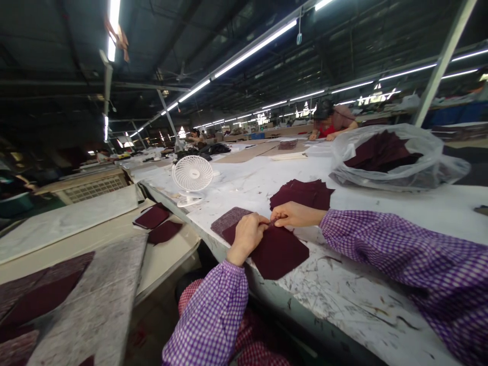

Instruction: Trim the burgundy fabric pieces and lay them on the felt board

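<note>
My left hand (247,235) and my right hand (293,214) meet at the far edge of a dark maroon fabric piece (280,250) lying on the white worktable (362,295). Both hands pinch that edge with closed fingers. Under the piece, to its left, a paler speckled fabric piece (227,219) shows. A small stack of maroon pieces (301,193) lies just beyond my right hand. Both arms wear purple checked sleeves.
A clear plastic bag of maroon pieces (396,157) sits at the right back. A small white fan (191,175) stands near the table's left edge. More maroon pieces (156,223) lie on a lower bench at left. A person (332,122) works at a far table.
</note>
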Demonstrator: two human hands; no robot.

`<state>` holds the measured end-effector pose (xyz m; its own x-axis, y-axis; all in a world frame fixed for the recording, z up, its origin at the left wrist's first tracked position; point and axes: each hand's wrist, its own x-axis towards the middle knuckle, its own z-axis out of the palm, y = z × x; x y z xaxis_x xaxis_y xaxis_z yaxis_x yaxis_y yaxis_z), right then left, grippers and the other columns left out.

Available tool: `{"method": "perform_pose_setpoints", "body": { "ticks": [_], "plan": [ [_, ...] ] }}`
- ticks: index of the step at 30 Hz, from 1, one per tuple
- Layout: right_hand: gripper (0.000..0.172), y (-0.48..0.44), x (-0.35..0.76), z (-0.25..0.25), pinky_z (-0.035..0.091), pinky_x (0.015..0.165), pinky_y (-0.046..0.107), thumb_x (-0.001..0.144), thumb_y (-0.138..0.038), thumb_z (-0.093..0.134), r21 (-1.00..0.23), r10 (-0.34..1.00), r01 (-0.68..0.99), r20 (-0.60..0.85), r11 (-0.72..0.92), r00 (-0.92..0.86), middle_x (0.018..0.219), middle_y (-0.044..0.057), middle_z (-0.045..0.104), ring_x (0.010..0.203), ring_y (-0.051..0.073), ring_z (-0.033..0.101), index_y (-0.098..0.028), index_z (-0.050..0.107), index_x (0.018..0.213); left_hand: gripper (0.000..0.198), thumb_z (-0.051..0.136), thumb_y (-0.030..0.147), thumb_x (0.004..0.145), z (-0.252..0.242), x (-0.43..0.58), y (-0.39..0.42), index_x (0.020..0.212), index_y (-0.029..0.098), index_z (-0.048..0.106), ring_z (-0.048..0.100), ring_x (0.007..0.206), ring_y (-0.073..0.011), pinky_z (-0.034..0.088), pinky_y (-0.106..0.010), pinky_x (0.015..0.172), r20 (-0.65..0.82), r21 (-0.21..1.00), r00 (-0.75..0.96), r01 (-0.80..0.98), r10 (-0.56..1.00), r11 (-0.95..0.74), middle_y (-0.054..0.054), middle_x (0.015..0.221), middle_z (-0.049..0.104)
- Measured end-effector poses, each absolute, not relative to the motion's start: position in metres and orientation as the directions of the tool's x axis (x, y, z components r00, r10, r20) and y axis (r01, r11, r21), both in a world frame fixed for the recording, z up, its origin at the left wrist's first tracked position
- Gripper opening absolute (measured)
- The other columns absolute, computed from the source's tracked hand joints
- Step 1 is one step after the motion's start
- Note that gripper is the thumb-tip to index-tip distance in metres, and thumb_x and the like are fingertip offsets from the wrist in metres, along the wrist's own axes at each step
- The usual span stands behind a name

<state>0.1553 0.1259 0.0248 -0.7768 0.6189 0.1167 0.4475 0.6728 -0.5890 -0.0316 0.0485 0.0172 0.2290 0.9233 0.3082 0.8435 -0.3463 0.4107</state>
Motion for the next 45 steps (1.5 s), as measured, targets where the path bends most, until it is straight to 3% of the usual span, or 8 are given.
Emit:
{"method": "perform_pose_setpoints", "body": {
  "ticks": [3,8,15,20,29,34,40,45],
  "plan": [
    [0.029,0.131,0.163,0.028,0.044,0.065,0.026,0.076,-0.037,0.059,-0.58,0.605,0.448,0.1,0.681,-0.79,0.08,0.005,0.066,0.072,0.017,0.06,-0.014,0.066,0.092,0.021,0.052,0.018,0.084,0.01,-0.025,0.048,0.092,0.025,0.071,0.059,0.088,-0.0157,0.044,-0.023,0.079,0.338,0.305,0.268,0.876,0.902,-0.374,-0.002,0.09,0.065],
    [0.032,0.134,0.172,0.038,0.044,0.059,0.025,0.083,-0.038,0.05,-0.572,0.623,0.463,0.112,0.678,-0.774,0.083,0.006,0.065,0.065,0.015,0.059,-0.012,0.065,0.094,0.021,0.051,0.018,0.085,0.007,-0.022,0.044,0.094,0.026,0.069,0.058,0.088,-0.015,0.043,-0.022,0.076,0.344,0.242,0.277,0.897,0.897,-0.37,-0.002,0.091,0.062],
    [0.022,0.13,0.169,0.045,0.041,0.069,0.026,0.083,-0.021,0.047,-0.187,0.437,0.403,0.209,0.896,-0.875,0.086,0.007,0.065,0.075,0.016,0.059,-0.015,0.068,0.088,0.022,0.049,0.017,0.087,0.007,-0.021,0.042,0.096,0.025,0.067,0.057,0.091,-0.0151,0.044,-0.023,0.077,0.366,0.187,0.29,0.908,0.884,-0.375,-0.002,0.092,0.061],
    [0.016,0.128,0.169,0.043,0.038,0.066,0.025,0.08,-0.018,0.052,-0.027,0.458,0.461,0.177,0.887,-0.871,0.084,0.005,0.064,0.073,0.016,0.057,-0.017,0.067,0.085,0.022,0.048,0.017,0.087,0.006,-0.021,0.043,0.097,0.024,0.067,0.057,0.091,-0.016,0.044,-0.024,0.078,0.364,0.168,0.299,0.91,0.882,-0.378,-0.003,0.093,0.061],
    [0.01,0.128,0.167,0.034,0.034,0.062,0.024,0.077,-0.017,0.053,-0.024,0.487,0.491,0.183,0.871,-0.854,0.081,0.003,0.063,0.069,0.015,0.055,-0.017,0.063,0.079,0.021,0.048,0.018,0.087,0.005,-0.022,0.043,0.097,0.024,0.066,0.057,0.092,-0.0161,0.044,-0.024,0.077,0.364,0.17,0.301,0.909,0.882,-0.381,-0.003,0.094,0.062],
    [0.015,0.126,0.172,0.025,0.034,0.062,0.026,0.082,-0.017,0.046,0.05,0.479,0.507,0.262,0.86,-0.838,0.084,0.004,0.062,0.069,0.015,0.054,-0.017,0.061,0.081,0.02,0.051,0.016,0.085,0.005,-0.024,0.044,0.099,0.02,0.064,0.058,0.09,-0.0168,0.043,-0.025,0.077,0.358,0.23,0.253,0.909,0.899,-0.348,-0.004,0.094,0.062],
    [0.02,0.131,0.171,0.024,0.04,0.071,0.027,0.084,-0.016,0.044,-0.088,0.468,0.463,0.283,0.882,-0.837,0.092,0.006,0.063,0.079,0.017,0.057,-0.016,0.063,0.091,0.02,0.05,0.015,0.085,0.006,-0.024,0.043,0.098,0.022,0.064,0.057,0.092,-0.0165,0.043,-0.024,0.078,0.348,0.228,0.255,0.91,0.902,-0.346,-0.004,0.095,0.061],
    [0.022,0.133,0.165,0.027,0.041,0.076,0.028,0.085,-0.016,0.043,-0.123,0.464,0.447,0.252,0.886,-0.849,0.089,0.008,0.063,0.08,0.018,0.057,-0.014,0.064,0.091,0.022,0.049,0.016,0.086,0.005,-0.024,0.043,0.101,0.022,0.063,0.057,0.093,-0.0168,0.044,-0.024,0.079,0.367,0.198,0.271,0.912,0.89,-0.359,-0.004,0.096,0.062]
  ]
}}
